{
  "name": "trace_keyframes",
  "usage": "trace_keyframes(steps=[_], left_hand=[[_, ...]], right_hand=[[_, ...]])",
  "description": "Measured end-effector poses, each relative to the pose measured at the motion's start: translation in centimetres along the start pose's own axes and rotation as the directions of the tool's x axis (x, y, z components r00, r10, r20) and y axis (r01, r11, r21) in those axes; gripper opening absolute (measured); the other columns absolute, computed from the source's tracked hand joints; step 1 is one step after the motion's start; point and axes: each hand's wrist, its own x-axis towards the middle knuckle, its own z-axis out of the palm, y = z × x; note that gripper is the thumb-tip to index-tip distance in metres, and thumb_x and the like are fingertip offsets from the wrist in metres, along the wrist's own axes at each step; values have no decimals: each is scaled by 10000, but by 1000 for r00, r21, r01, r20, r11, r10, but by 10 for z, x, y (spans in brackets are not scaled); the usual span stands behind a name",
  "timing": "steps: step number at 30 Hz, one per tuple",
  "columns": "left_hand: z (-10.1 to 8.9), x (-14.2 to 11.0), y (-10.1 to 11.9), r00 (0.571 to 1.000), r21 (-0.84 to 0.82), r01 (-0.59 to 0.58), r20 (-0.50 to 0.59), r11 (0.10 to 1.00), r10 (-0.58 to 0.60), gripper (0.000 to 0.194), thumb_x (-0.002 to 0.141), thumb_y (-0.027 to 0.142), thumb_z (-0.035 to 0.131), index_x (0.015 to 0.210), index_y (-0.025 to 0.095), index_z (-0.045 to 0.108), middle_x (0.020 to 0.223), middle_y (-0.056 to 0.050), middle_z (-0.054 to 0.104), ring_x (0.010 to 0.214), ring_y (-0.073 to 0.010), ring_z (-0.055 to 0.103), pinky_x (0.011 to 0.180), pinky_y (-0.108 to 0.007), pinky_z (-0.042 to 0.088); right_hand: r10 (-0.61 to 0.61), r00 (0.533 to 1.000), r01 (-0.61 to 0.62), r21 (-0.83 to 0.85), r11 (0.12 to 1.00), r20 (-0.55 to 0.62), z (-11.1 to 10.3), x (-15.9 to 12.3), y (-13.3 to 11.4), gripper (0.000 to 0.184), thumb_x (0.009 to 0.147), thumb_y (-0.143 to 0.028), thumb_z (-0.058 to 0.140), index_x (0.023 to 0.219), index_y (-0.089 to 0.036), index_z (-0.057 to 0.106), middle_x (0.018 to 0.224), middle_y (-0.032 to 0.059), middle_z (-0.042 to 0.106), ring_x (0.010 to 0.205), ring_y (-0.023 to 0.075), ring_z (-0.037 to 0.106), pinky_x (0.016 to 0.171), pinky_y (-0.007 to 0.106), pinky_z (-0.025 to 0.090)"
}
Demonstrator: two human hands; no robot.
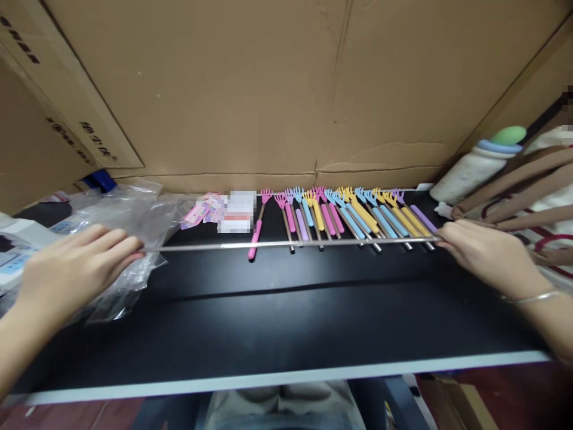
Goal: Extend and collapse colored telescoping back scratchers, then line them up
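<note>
A long, thin metal rod (201,246) stretches level across the view above the black tabletop (286,325). My left hand (83,263) is closed round its left end, and my right hand (490,257) grips the right end; both tips are hidden in my fingers. Beyond the rod lies a row of telescopic back scratchers (367,218) in pink, purple, blue and yellow, claws pointing away from me. A single pink back scratcher (255,239) lies slightly apart at the row's left.
Crumpled clear plastic bags (129,221) lie at the left, near pink printed cards (203,210) and a white card or box (237,218). A pale bottle (474,170) with a green top leans beside a striped bag (537,197). Cardboard (250,89) walls the back.
</note>
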Motion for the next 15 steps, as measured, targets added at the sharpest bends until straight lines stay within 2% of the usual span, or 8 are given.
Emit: trace_keyframes(steps=[2, 4, 8, 11, 13, 15], left_hand=[[-2, -4, -8, 998, 120, -17, 61, 993, 10, 450, 904, 413, 244, 617, 230, 539, 594, -25, 470, 622, -184, 491, 565, -329, 260], [-4, -4, -6, 996, 208, 6, 83, 978, -24, 500, 906, 413, 164, 633, 231, 541, 623, -42, 486, 680, -207, 531, 581, -344, 287], [-10, -2, 4, 994, 159, 91, 44, 983, -100, 538, 902, 452, 126, 766, 211, 588, 763, -50, 571, 836, -234, 576, 625, -365, 344], [-9, -3, 0, 990, 129, 135, 15, 982, -138, 575, 921, 434, 114, 840, 158, 612, 843, -52, 592, 891, -222, 581, 637, -357, 351], [-5, -1, -6, 995, 177, 88, 32, 980, -96, 554, 938, 404, 134, 857, 146, 618, 832, -57, 591, 841, -201, 580, 607, -329, 348], [1, 4, -8, 999, 228, -7, 38, 974, -1, 477, 944, 398, 205, 832, 181, 614, 763, -44, 586, 750, -178, 566, 577, -301, 350]], right_hand=[[36, 997, -34, -19, 999, 72, 4, -13, 15, 413, 946, -399, 213, 734, -209, 513, 694, 67, 520, 677, 197, 500, 561, 294, 307], [69, 992, -72, 17, 997, 107, 4, -20, 21, 430, 939, -428, 199, 761, -205, 520, 721, 72, 519, 702, 207, 507, 582, 303, 330], [146, 984, -158, 119, 980, 99, 5, -27, 24, 424, 919, -503, 221, 846, -224, 531, 780, 59, 551, 697, 204, 514, 621, 327, 364], [151, 987, -156, 110, 981, 59, 9, -32, 29, 436, 909, -548, 237, 873, -236, 539, 792, 48, 569, 683, 193, 526, 623, 331, 378], [140, 989, -143, 90, 986, 44, 10, -31, 29, 461, 915, -546, 232, 856, -224, 557, 782, 54, 584, 675, 190, 540, 614, 331, 389], [139, 989, -142, 82, 986, 46, 5, -22, 20, 465, 931, -508, 223, 829, -211, 566, 753, 64, 594, 662, 194, 550, 602, 331, 396]])
